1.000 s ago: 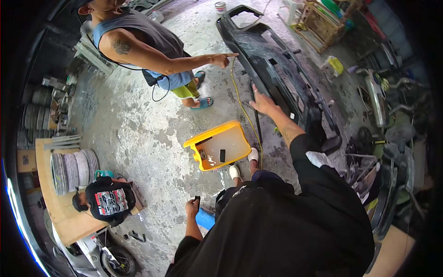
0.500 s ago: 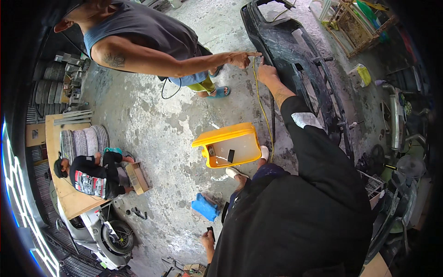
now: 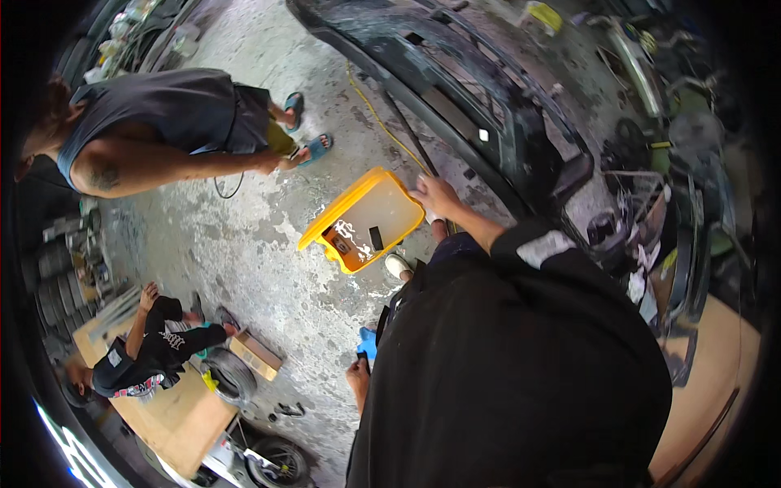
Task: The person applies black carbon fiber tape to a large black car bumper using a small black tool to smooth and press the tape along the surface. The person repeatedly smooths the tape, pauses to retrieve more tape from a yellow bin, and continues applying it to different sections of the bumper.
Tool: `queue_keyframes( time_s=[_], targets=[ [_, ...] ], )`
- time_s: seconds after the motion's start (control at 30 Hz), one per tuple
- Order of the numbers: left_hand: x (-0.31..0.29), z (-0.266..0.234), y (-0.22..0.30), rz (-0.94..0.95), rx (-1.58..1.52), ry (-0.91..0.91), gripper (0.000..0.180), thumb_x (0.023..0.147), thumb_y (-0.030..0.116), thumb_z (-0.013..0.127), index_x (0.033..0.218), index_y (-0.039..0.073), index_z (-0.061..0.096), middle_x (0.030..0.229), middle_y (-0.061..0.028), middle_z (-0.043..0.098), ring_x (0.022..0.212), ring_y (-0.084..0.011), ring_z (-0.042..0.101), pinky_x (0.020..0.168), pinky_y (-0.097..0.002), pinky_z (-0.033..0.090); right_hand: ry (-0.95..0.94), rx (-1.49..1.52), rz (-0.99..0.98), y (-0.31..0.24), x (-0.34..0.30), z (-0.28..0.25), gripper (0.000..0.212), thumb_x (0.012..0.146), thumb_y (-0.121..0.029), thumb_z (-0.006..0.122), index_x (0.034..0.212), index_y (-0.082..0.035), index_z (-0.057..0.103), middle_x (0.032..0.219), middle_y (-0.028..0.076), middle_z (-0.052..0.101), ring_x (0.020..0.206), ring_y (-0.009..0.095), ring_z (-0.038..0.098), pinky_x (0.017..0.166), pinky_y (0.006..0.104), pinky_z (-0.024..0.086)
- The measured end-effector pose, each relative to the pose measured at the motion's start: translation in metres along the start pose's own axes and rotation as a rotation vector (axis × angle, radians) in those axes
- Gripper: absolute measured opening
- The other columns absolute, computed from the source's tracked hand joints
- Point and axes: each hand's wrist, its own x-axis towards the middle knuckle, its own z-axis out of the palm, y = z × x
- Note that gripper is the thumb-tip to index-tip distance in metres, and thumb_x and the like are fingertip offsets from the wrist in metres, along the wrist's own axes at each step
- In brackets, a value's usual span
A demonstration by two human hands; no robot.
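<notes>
My right hand [image 3: 436, 198] is lowered over the right edge of a yellow tub [image 3: 342, 207], its fingers loosely apart and apparently empty. Cloudy liquid fills the tub, with a small black block [image 3: 375, 237] in it. At the lower left, my left hand [image 3: 358, 379] is closed on a small dark piece [image 3: 362, 358], mostly hidden by the fingers. Just beyond that hand lies a blue cloth [image 3: 368, 340], partly covered. A large black car bumper [image 3: 455, 106], scuffed and greyish, stretches across the upper right beyond my right hand.
A person in a grey sleeveless top [image 3: 175, 102] stands at the upper left. Another person in black [image 3: 138, 358] sits at the lower left, near a cardboard box [image 3: 255, 355] and a motorbike wheel [image 3: 278, 464]. A yellow hose [image 3: 376, 118] runs along the floor beside the bumper.
My right hand has come down from pointing at the bumper to the tub's edge. The standing person's pointing arm has dropped. My view has turned, and the seated person has raised a hand.
</notes>
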Motion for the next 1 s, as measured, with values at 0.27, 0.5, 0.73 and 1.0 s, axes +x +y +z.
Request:
queue_keyframes(
  time_s=[0.27,0.5,0.73,1.0],
  targets=[
    [0.177,-0.110,0.018,0.304,0.109,0.025,0.052,0.094,0.045,0.071,0.104,-0.005,0.077,0.089,-0.0224,0.075,0.080,-0.0341,0.070,0.075,-0.0454,0.053,0.472,-0.129,0.497,0.065,-0.208,-0.017,0.059,0.097,-0.050,0.067,0.070,0.002,0.058,0.069,0.027,0.056,0.065,0.046,0.054,0.062,0.0517,0.042],
    [0.206,-0.105,0.049,0.445,0.002,-0.045,0.047,0.096,0.040,0.073,0.110,-0.005,0.076,0.087,-0.0196,0.075,0.078,-0.0297,0.069,0.071,-0.0431,0.053,0.556,-0.169,0.462,0.064,-0.216,-0.036,0.061,0.102,-0.054,0.059,0.087,0.004,0.064,0.082,0.030,0.066,0.083,0.051,0.065,0.074,0.0539,0.051],
    [0.163,-0.078,-0.001,0.392,0.176,-0.110,0.044,0.091,0.036,0.077,0.108,-0.005,0.077,0.083,-0.0187,0.076,0.075,-0.0277,0.072,0.070,-0.0414,0.054,0.282,-0.277,0.496,0.018,-0.163,-0.031,0.088,0.102,-0.054,0.054,0.166,-0.007,0.014,0.121,0.026,0.072,0.103,0.046,0.071,0.090,0.0510,0.057],
    [0.143,-0.102,-0.060,0.211,0.016,-0.168,0.042,0.090,0.031,0.080,0.108,-0.007,0.076,0.082,-0.0173,0.075,0.072,-0.0236,0.070,0.067,-0.0390,0.053,0.162,-0.325,0.569,-0.021,-0.124,-0.042,0.107,0.102,-0.051,0.057,0.164,0.000,-0.013,0.115,0.026,0.073,0.102,0.042,0.072,0.090,0.0484,0.058]
  ],
)
